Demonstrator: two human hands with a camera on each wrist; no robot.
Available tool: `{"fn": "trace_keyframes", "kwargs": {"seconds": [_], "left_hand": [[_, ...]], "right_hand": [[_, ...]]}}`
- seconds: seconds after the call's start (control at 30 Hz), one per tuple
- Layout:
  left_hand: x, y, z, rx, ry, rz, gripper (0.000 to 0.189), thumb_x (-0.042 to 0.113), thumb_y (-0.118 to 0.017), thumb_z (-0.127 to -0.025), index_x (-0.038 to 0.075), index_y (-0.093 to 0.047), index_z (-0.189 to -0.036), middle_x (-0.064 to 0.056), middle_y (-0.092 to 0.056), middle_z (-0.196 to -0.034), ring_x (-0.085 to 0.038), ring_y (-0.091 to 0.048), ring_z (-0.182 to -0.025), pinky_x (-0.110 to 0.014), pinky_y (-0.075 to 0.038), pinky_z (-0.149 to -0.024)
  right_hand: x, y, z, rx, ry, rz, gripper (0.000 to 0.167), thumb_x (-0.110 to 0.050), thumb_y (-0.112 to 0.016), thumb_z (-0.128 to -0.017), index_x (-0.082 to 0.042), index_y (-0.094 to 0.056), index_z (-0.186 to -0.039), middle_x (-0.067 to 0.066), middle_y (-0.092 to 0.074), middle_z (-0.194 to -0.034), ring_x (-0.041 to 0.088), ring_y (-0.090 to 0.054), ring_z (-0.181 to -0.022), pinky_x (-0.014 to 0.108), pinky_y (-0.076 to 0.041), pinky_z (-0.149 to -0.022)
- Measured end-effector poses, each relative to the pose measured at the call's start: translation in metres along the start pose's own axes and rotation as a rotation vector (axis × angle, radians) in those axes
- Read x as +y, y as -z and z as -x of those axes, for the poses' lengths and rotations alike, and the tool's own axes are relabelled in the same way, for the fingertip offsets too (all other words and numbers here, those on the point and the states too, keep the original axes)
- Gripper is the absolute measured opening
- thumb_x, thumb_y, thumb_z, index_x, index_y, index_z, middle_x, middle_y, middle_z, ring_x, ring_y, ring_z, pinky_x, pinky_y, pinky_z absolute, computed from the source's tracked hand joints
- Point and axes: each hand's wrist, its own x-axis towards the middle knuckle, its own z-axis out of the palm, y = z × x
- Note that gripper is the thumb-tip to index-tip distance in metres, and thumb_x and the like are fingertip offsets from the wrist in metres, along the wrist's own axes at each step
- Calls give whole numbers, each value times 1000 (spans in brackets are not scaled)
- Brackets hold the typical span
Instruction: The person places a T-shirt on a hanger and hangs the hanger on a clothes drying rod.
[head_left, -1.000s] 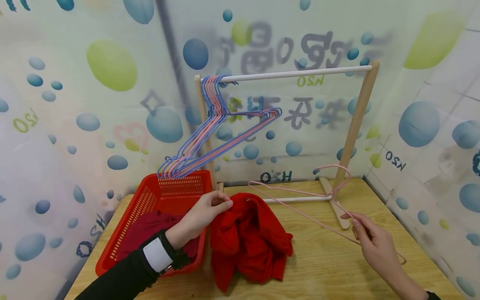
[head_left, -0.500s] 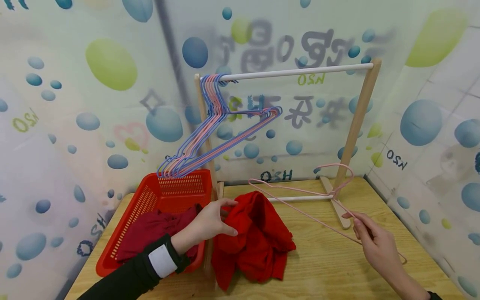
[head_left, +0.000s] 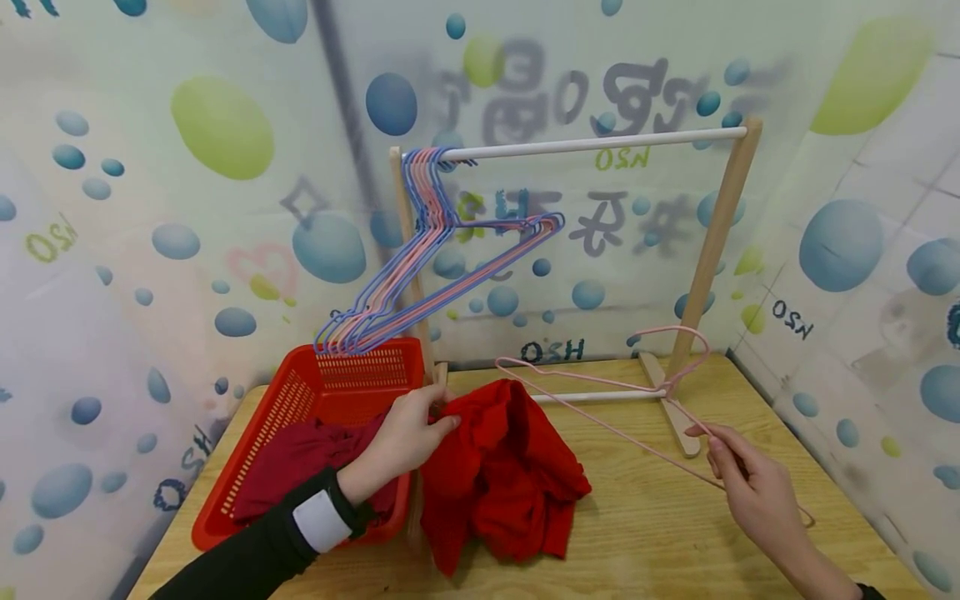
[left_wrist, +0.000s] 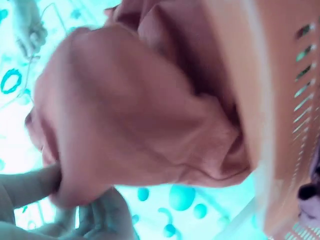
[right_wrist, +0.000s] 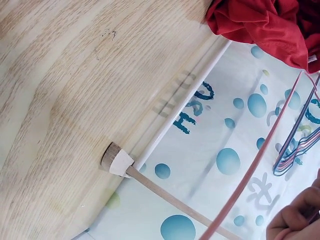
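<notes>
within the pinch of your left hand, one edge of the red garment is clamped, the rest bunched just right of that grip; your right hand pinches the pink hanger; left of the garment grip sits a red perforated basket.

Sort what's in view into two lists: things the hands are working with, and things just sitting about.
Being worked with:
red cloth, pinched by the left hand
pink hanger, held by the right hand

Sitting about, in neither hand:
basket
dark red cloth in it
rack
blue and pink hangers on its rail
</notes>
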Motion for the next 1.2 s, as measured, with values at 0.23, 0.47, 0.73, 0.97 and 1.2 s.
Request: {"fn": "trace_keyframes", "kwargs": {"seconds": [0.23, 0.47, 0.73, 0.97, 1.2], "left_hand": [[10, 16, -2, -49, 92, 407, 10, 4, -55, -105, -3, -57, -113, -8, -68, -102, -15, -55, -88, -28, -46, -80], [7, 9, -2, -3, 160, 487, 16, -1, -46, -108, 1, -51, -123, -13, -64, -113, -15, -56, -89, -30, -43, -83], [7, 5, -5, 94, 171, 442, 21, -4, -42, -106, 4, -57, -117, -15, -61, -130, -28, -58, -117, -35, -41, -93], [4, 3, -4, 74, 196, 344, 21, 22, -60, -106, 6, -66, -119, -11, -68, -121, -22, -60, -109, -33, -46, -91], [3, 3, 0, 33, 137, 246, 39, 29, -82, -91, 12, -66, -123, -13, -67, -128, -23, -64, -102, -29, -54, -78]], "right_hand": [[-1, 3, 0, 11, -10, -5, 22, 6, -51, -105, 1, -71, -111, -16, -48, -68, 2, -32, -49, 22, -26, -42], [1, 4, 2, 10, -8, -33, 22, 9, -50, -104, 4, -70, -111, -14, -48, -67, 3, -31, -49, 23, -26, -42], [6, 12, 5, 11, 49, -137, 30, 16, -45, -102, 5, -70, -114, -14, -51, -72, 3, -37, -57, 25, -27, -46], [11, 23, 5, 15, 96, -166, 36, 20, -42, -101, 3, -70, -116, -15, -49, -71, 4, -34, -54, 25, -26, -44], [19, 27, 9, 3, 139, -244, 47, 24, -39, -99, -2, -70, -124, -18, -67, -94, 4, -34, -55, 26, -25, -45]]}}
